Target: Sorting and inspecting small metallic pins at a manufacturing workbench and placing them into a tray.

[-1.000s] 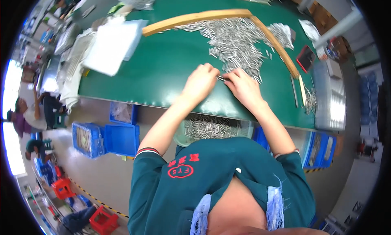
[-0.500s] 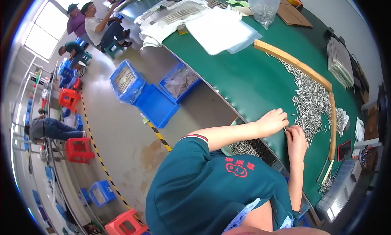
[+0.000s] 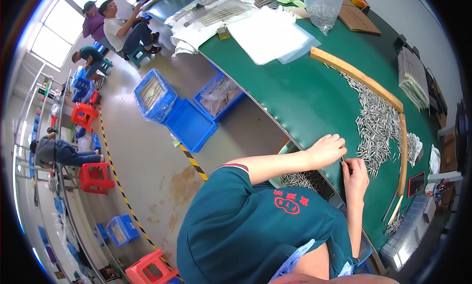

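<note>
Over the near edge of the green tabletop, my left hand is closed, its fingers curled toward my right hand. My right hand is closed too, thumb and fingers pinched together. A thin sliver like a small metal pin shows at the right fingertips, between the two hands. What the left fingers hold is hidden. Just beyond my hands lies a large heap of small metal pins. Under my left forearm, below the table edge, a container holds more pins.
Wooden strips border the heap's far and right sides. White sheets and a clear bag of pins lie toward the back. Blue crates stand on the floor at left. Several people sit or bend farther off. A grey clear-lidded case lies at right.
My right hand has drawn slightly down and left, its fingers straighter, and the gap between my fingertips is a little wider. The heap looks unchanged.
</note>
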Available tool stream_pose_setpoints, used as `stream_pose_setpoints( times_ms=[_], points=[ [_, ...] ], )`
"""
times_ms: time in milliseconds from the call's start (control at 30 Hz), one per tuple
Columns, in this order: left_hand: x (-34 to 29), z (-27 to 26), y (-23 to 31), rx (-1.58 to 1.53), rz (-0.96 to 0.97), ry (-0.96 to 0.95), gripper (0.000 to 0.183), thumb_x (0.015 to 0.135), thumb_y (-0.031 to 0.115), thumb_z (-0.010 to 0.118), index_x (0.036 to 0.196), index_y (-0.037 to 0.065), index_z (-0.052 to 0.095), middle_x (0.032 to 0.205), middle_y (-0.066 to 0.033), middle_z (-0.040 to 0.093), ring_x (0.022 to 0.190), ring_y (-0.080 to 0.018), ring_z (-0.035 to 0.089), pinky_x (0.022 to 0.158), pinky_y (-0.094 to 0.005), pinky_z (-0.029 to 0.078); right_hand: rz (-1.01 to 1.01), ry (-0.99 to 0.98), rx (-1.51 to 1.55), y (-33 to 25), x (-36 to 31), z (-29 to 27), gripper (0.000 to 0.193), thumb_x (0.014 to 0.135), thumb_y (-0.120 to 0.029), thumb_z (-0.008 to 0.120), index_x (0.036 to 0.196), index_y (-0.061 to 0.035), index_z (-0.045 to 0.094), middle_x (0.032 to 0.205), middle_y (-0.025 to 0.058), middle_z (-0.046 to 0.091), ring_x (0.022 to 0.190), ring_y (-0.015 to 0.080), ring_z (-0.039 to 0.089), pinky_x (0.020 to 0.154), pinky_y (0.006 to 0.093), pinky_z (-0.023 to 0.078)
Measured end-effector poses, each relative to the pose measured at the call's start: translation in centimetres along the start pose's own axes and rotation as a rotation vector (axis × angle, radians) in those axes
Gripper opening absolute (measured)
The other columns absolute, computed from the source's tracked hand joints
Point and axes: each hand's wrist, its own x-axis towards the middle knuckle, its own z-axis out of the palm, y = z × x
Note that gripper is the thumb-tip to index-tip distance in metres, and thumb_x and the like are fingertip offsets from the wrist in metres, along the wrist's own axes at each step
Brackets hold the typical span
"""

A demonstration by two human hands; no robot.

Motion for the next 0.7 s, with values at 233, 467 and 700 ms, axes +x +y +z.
stream_pose_setpoints(
  times_ms=[233, 467, 700],
  points=[
    [0.1, 0.6, 1.7, 0.023, -0.184, 0.068, 0.015, 0.073, 0.015, 0.059, 0.084, 0.005, 0.058, 0.086, -0.0089, 0.050, 0.085, -0.0250, 0.051, 0.070, -0.0361, 0.047, 0.110, -0.038, 0.007, -0.5, -0.3, 0.2, 0.010, 0.080, -0.014, 0.065, 0.085, -0.0065, 0.062, 0.082, 0.0055, 0.056, 0.072, 0.0224, 0.058, 0.063, 0.0339, 0.047],
    [-0.7, 0.7, 2.1, -0.002, -0.036, 0.054, 0.013, 0.073, 0.015, 0.060, 0.082, 0.007, 0.058, 0.089, -0.0069, 0.050, 0.086, -0.0236, 0.050, 0.072, -0.0348, 0.044, 0.029, -0.021, 0.036, -0.4, -1.3, -0.3, 0.011, 0.080, -0.011, 0.063, 0.091, -0.0066, 0.063, 0.087, 0.0057, 0.056, 0.080, 0.0226, 0.058, 0.065, 0.0344, 0.047],
    [-1.2, 0.6, 1.6, -0.060, -0.013, 0.077, 0.014, 0.073, 0.015, 0.064, 0.085, 0.008, 0.058, 0.090, -0.0047, 0.050, 0.087, -0.0223, 0.050, 0.073, -0.0338, 0.043, 0.140, -0.064, 0.073, 0.0, -1.8, -1.0, 0.015, 0.080, -0.007, 0.062, 0.095, -0.0054, 0.061, 0.081, 0.0053, 0.056, 0.070, 0.0181, 0.058, 0.064, 0.0304, 0.047]
  ],
)
